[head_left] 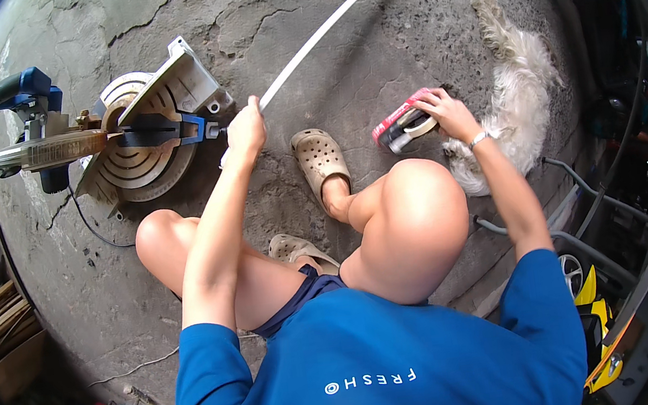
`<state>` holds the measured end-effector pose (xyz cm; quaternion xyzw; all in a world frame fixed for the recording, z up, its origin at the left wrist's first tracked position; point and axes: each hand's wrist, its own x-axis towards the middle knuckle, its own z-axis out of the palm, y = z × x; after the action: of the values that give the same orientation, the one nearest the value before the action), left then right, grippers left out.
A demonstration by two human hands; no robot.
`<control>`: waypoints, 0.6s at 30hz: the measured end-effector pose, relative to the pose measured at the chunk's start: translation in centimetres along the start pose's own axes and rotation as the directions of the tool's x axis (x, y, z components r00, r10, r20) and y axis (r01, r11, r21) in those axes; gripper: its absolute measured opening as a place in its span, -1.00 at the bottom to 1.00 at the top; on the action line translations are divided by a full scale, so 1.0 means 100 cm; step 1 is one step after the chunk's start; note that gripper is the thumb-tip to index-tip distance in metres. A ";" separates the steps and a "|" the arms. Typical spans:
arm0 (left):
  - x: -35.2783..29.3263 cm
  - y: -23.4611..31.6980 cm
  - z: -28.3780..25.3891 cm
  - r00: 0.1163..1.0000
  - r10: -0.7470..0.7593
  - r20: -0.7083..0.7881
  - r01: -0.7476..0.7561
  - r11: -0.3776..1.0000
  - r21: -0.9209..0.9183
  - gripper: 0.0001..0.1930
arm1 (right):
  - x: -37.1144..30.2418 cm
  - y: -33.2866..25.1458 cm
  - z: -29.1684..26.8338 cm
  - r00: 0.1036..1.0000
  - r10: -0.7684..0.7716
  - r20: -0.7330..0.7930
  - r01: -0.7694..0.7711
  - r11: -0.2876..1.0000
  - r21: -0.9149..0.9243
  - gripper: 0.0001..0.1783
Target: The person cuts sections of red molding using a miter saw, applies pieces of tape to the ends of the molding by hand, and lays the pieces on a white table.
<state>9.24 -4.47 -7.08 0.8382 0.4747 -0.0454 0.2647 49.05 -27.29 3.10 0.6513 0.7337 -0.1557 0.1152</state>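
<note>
Your left hand (245, 135) grips a white pole (320, 36); your right hand (446, 113) touches a red box (387, 127).
Your left fingers wrap the pole near its end, probably to keep it steady. Your right fingers bend over the box; I can't tell how tightly. The pole looks long, thin and smooth, reaching past the saw (114, 138).
</note>
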 end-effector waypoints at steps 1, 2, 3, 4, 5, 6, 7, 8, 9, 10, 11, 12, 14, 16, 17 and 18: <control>0.000 0.011 -0.012 0.997 -0.071 -0.005 0.070 0.993 -0.098 -0.76 | 0.009 0.011 -0.004 0.983 -0.186 -0.009 0.184 0.980 -0.072 -0.35; 0.000 0.010 -0.019 1.000 -0.008 -0.016 0.006 0.988 -0.153 -0.78 | 0.022 0.018 -0.006 0.953 -0.302 0.010 0.301 0.945 -0.129 -0.42; 0.001 0.003 -0.024 0.998 0.063 0.016 -0.059 0.985 -0.163 -0.76 | 0.034 0.020 -0.006 0.910 -0.412 0.037 0.412 0.893 -0.184 -0.49; 0.003 0.006 -0.035 0.976 0.050 0.210 0.041 0.913 -0.406 -0.75 | 0.040 0.027 0.002 0.896 -0.441 0.056 0.442 0.869 -0.222 -0.56; 0.004 0.013 -0.049 0.911 0.091 0.402 0.183 0.785 -0.592 -0.73 | 0.041 0.033 0.009 0.905 -0.421 0.066 0.425 0.880 -0.211 -0.56; -0.001 0.026 -0.070 0.846 0.126 0.518 0.291 0.705 -0.647 -0.71 | 0.041 0.035 0.011 0.924 -0.371 0.093 0.382 0.893 -0.238 -0.55; -0.006 0.022 -0.077 0.845 0.154 0.513 0.318 0.626 -0.712 -0.69 | 0.043 0.031 0.015 0.938 -0.326 0.116 0.346 0.901 -0.261 -0.55; -0.010 0.018 -0.083 0.842 0.184 0.506 0.342 0.543 -0.767 -0.67 | 0.041 0.029 0.017 0.981 -0.194 -0.023 0.187 0.967 -0.175 -0.54; -0.013 0.016 -0.089 0.839 0.217 0.499 0.366 0.454 -0.812 -0.65 | 0.036 0.028 0.020 0.988 -0.038 -0.147 0.028 0.997 -0.066 -0.54; -0.022 0.019 -0.105 0.821 0.264 0.507 0.397 0.374 -0.838 -0.62 | 0.028 0.017 0.030 0.880 0.334 -0.339 -0.248 0.930 0.272 -0.56; -0.027 0.027 -0.123 0.801 0.325 0.504 0.424 0.288 -0.859 -0.58 | 0.011 0.013 0.045 0.777 0.599 -0.192 -0.421 0.722 0.548 -0.64; -0.030 0.028 -0.133 0.772 0.385 0.506 0.419 0.290 -0.860 -0.54 | -0.003 0.008 0.065 0.638 0.770 0.014 -0.522 0.418 0.743 -0.69; -0.033 0.021 -0.139 0.745 0.425 0.514 0.433 0.278 -0.858 -0.59 | -0.034 -0.017 0.089 0.493 0.794 0.355 -0.494 -0.080 0.865 -0.73; -0.039 0.025 -0.155 0.739 0.436 0.513 0.437 0.270 -0.858 -0.62 | -0.054 -0.035 0.101 0.496 0.786 0.369 -0.447 -0.133 0.884 -0.70; -0.041 0.029 -0.161 0.740 0.431 0.516 0.440 0.271 -0.856 -0.64 | -0.060 -0.036 0.106 0.482 0.827 0.288 -0.459 -0.042 0.887 -0.69; -0.043 0.030 -0.163 0.741 0.426 0.519 0.442 0.272 -0.855 -0.65 | -0.066 -0.036 0.110 0.470 0.858 0.204 -0.472 0.049 0.880 -0.68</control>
<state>6.49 -1.11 9.53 0.4178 0.2749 -0.0491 0.8645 45.91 -37.92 -4.29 0.8918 0.1463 -0.2930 -0.3121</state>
